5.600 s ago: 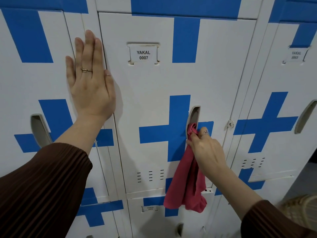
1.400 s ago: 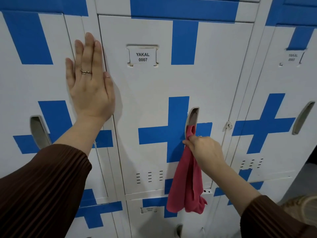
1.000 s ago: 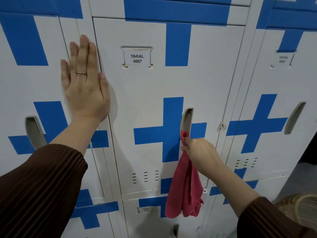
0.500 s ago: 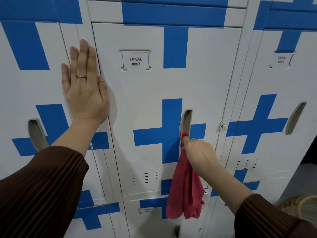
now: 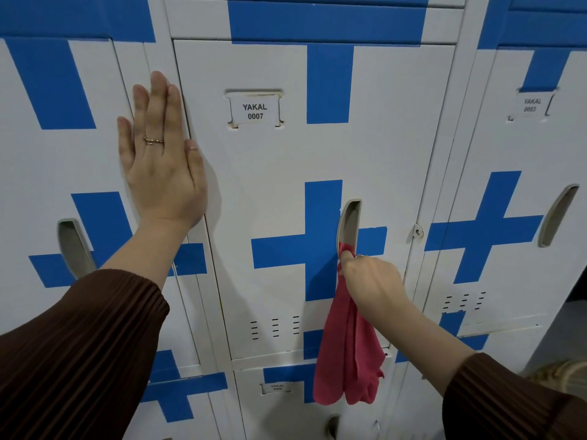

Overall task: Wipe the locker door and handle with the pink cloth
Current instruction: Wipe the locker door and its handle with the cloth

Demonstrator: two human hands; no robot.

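A white locker door [image 5: 270, 192] of smooth painted sheet metal fills the centre of the frame, marked with a matte blue cross [image 5: 317, 249] of straight-edged bands. A rectangular paper label [image 5: 255, 111] printed "YAKAL 0007" is held in a pressed metal slot in the upper middle. The handle [image 5: 349, 220], a narrow recessed pull with rounded ends and a greyish inner face, is set right of centre, where the cross's right arm runs.

The pink cloth [image 5: 347, 360] is pinched at its top by the right hand [image 5: 371, 281], whose fingers are curled around the fabric and pressed to the lower end of the handle recess. The rest of the soft, slightly fuzzy cloth hangs in long loose folds down the lower right part of the door, past its bottom edge.

The left hand [image 5: 162, 173] is laid flat at the upper left, fingers straight and close together, over the seam between this door and the neighbouring one; a thin metal ring [image 5: 154, 141] is worn on one finger. Both forearms are covered by brown, finely ribbed sleeves [image 5: 73, 350]. Three columns of short vent slits [image 5: 274, 327] are cut low in the door. A small round lock tab [image 5: 418, 231] is seen just right of the door. A woven basket rim [image 5: 559, 373] shows at the lower right edge.
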